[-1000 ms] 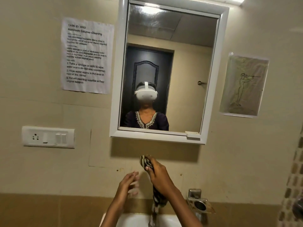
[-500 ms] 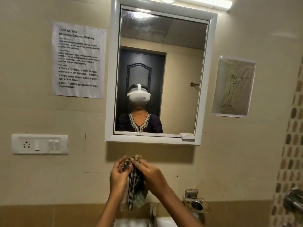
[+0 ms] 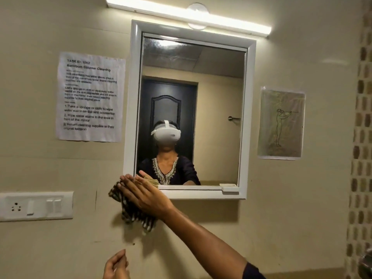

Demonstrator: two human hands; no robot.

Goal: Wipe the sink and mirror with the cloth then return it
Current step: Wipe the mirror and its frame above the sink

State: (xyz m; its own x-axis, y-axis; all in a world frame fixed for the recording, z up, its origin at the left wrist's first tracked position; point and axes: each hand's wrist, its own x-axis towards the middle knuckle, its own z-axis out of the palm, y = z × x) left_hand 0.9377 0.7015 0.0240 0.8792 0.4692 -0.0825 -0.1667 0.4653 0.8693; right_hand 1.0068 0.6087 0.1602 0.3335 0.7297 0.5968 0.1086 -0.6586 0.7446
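Observation:
A white-framed mirror (image 3: 248, 117) hangs on the beige wall. My right hand (image 3: 144, 195) lies flat, fingers stretched out, and presses a dark checked cloth (image 3: 132, 215) against the mirror's lower left corner. Part of the cloth hangs down below the frame over the wall. My left hand (image 3: 116, 265) is low at the bottom edge, fingers loosely curled, holding nothing. The sink is out of view.
A printed task sheet (image 3: 90, 96) is taped left of the mirror, and a socket and switch plate (image 3: 36, 206) sits below it. A drawing (image 3: 280, 123) hangs to the right. A tube light (image 3: 187, 17) runs above the mirror. Mosaic tiles (image 3: 362, 137) line the right edge.
Both hands held the cloth below the mirror; now the left hand has let go and dropped, and the right hand has raised the cloth onto the mirror's lower left corner. The view tilted upward.

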